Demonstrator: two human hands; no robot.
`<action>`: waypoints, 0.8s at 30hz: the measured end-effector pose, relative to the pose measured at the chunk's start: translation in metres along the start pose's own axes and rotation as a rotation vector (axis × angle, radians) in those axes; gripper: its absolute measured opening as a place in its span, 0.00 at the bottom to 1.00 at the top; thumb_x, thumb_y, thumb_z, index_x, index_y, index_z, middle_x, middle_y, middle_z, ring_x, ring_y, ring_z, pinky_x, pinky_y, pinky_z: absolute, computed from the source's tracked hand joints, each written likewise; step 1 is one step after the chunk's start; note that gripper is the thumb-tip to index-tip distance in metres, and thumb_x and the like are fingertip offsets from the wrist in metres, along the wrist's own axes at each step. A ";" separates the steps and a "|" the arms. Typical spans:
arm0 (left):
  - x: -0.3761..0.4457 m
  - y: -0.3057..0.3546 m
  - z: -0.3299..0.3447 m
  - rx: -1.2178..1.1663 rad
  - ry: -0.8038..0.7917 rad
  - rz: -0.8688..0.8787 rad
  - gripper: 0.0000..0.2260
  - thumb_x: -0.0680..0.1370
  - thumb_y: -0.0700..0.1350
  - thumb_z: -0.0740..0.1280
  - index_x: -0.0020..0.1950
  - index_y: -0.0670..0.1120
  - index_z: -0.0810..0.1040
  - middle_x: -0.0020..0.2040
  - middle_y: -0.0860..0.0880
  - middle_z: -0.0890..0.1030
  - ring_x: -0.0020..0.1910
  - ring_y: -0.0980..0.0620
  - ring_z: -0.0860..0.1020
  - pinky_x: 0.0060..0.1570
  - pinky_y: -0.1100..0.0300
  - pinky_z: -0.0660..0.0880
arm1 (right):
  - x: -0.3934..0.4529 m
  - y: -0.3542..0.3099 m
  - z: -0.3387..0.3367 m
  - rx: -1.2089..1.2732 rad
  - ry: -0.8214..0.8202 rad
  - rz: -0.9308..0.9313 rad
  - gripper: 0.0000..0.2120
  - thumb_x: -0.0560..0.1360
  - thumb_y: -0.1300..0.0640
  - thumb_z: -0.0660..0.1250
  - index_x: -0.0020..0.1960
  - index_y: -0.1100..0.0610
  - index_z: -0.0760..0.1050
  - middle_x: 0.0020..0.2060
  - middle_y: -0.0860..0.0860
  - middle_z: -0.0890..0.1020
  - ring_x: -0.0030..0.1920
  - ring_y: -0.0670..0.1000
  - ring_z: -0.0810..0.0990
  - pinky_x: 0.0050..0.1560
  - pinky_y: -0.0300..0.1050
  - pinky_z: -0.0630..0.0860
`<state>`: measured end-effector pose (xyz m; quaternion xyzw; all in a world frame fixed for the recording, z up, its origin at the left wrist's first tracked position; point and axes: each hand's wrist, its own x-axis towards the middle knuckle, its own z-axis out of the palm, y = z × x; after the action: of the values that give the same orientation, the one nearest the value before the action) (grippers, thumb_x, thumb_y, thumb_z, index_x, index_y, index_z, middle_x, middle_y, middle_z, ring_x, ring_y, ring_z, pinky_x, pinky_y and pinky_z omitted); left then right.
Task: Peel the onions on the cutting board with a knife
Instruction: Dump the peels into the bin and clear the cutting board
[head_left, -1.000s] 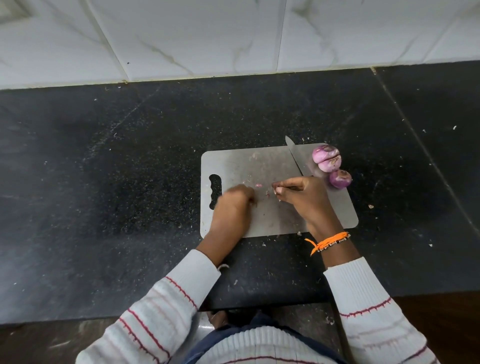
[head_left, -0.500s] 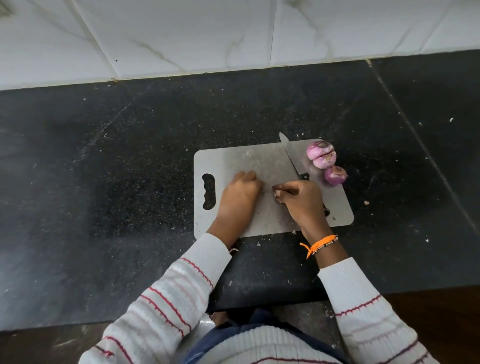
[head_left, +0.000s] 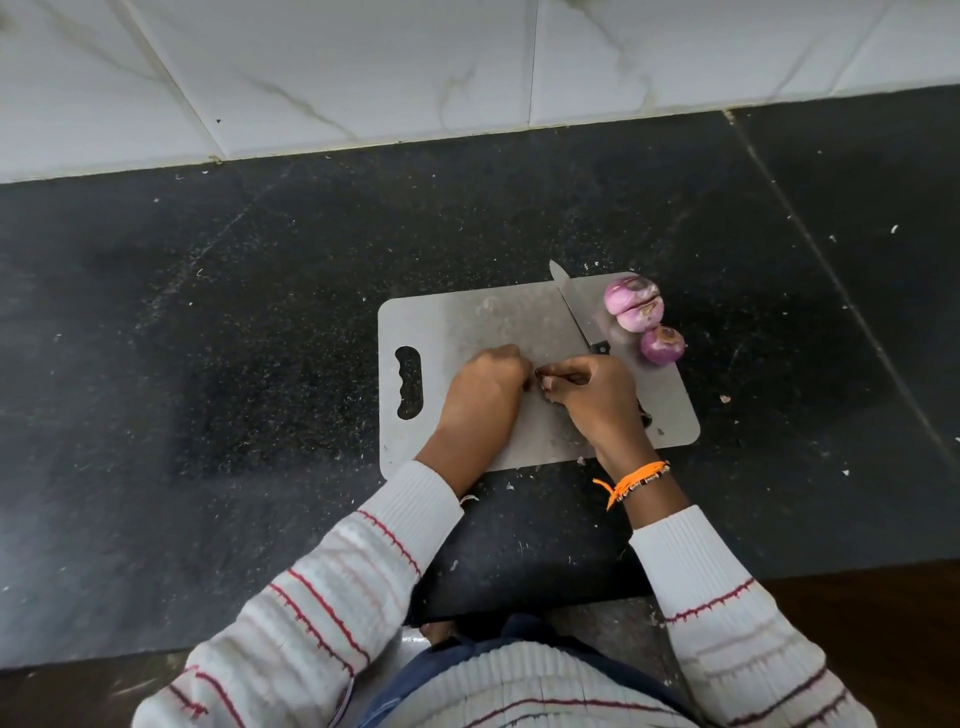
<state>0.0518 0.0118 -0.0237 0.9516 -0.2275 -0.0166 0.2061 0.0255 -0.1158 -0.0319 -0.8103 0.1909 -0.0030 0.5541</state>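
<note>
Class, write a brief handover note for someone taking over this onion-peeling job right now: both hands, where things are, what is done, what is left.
Left hand: fingers curled, on the cutting board; what it holds is hidden.
Right hand: pinching something small at its fingertips, apparently a scrap.
Knife: lies on the board, handle under the right hand.
Onions: three at the board's far right corner, apparently peeled.
Left: clear the scraps.

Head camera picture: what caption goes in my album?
Two hands meet on a cutting board beside a knife and onions.
</note>
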 end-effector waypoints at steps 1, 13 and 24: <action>-0.002 0.003 0.001 0.080 0.055 0.084 0.05 0.69 0.31 0.64 0.39 0.37 0.79 0.39 0.40 0.78 0.39 0.40 0.77 0.31 0.53 0.74 | 0.000 0.001 0.000 0.006 -0.003 0.003 0.06 0.71 0.68 0.69 0.48 0.65 0.82 0.43 0.59 0.84 0.46 0.56 0.83 0.53 0.53 0.79; -0.031 -0.005 -0.035 -0.971 0.303 -0.563 0.11 0.74 0.30 0.67 0.38 0.44 0.79 0.34 0.50 0.79 0.30 0.61 0.75 0.38 0.69 0.76 | -0.013 -0.018 -0.019 0.566 -0.201 0.261 0.05 0.74 0.72 0.65 0.47 0.68 0.78 0.39 0.55 0.82 0.41 0.48 0.82 0.44 0.35 0.80; -0.197 -0.014 -0.092 -1.341 0.585 -0.808 0.10 0.73 0.30 0.65 0.39 0.44 0.80 0.30 0.52 0.81 0.30 0.61 0.78 0.34 0.72 0.75 | -0.129 -0.064 0.063 0.730 -0.879 0.526 0.09 0.75 0.73 0.59 0.45 0.67 0.78 0.35 0.54 0.84 0.38 0.46 0.84 0.40 0.34 0.79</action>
<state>-0.1070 0.1448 0.0422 0.6012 0.2519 0.0267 0.7579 -0.0606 0.0013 0.0279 -0.4204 0.1248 0.4020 0.8038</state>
